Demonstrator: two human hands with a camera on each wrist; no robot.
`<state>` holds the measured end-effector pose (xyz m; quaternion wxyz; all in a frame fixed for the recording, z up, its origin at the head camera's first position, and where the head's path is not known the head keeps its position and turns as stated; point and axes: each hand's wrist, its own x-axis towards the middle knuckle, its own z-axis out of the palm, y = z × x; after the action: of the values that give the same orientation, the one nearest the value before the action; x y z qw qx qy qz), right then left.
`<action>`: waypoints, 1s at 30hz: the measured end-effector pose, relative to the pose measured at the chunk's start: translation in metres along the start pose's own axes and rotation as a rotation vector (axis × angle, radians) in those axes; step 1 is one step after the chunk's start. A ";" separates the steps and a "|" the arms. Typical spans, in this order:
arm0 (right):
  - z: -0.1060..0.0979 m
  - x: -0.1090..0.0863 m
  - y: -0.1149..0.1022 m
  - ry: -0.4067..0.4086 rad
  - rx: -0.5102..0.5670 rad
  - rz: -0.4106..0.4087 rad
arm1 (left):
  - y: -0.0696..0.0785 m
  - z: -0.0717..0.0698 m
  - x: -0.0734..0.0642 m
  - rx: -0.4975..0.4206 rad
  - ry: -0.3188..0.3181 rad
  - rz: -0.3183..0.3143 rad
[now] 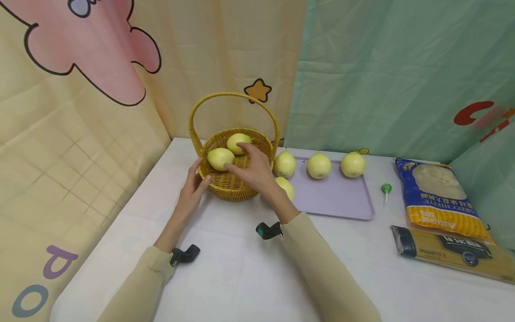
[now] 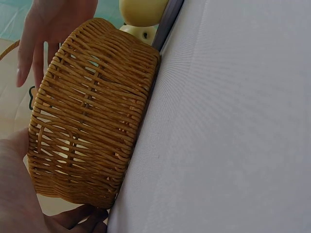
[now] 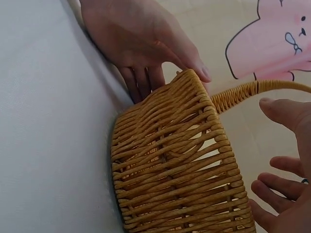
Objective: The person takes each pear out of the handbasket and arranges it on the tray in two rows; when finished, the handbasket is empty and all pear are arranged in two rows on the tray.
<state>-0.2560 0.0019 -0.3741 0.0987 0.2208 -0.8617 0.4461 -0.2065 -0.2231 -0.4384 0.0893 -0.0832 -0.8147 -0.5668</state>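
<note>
A woven wicker basket (image 1: 233,193) with a tall hooped handle stands on the white table, holding two yellow-green pears, a left pear (image 1: 220,159) and a back pear (image 1: 239,143). My left hand (image 1: 191,190) grips the basket's left side, thumb by the rim and fingers round the outer wall, as the right wrist view also shows. Over the basket's opening is my right hand (image 1: 255,170), fingers spread and nothing gripped between them. Its thumb and fingertips are close to the two pears; contact cannot be made out. Both pears are hidden in the wrist views.
Right of the basket lies a lilac tray (image 1: 334,201) with several pears, one front pear (image 1: 284,188) partly behind my right wrist. Farther right are a green lollipop (image 1: 386,188), a blue-and-yellow pasta bag (image 1: 442,197) and a spaghetti pack (image 1: 450,255). Curtains (image 1: 382,67) hang behind.
</note>
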 end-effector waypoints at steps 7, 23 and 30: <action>0.006 0.004 0.003 -0.057 -0.019 0.014 | 0.028 -0.002 -0.008 0.038 -0.013 -0.001; 0.023 0.023 0.007 -0.084 -0.090 0.017 | -0.019 0.002 0.006 0.036 0.020 0.002; 0.031 0.034 0.009 -0.111 -0.123 0.012 | -0.021 0.001 0.006 0.046 0.029 0.000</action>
<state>-0.2897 -0.0285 -0.3856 0.0614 0.2334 -0.8929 0.3800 -0.2176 -0.2290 -0.4568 0.1031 -0.0726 -0.8263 -0.5490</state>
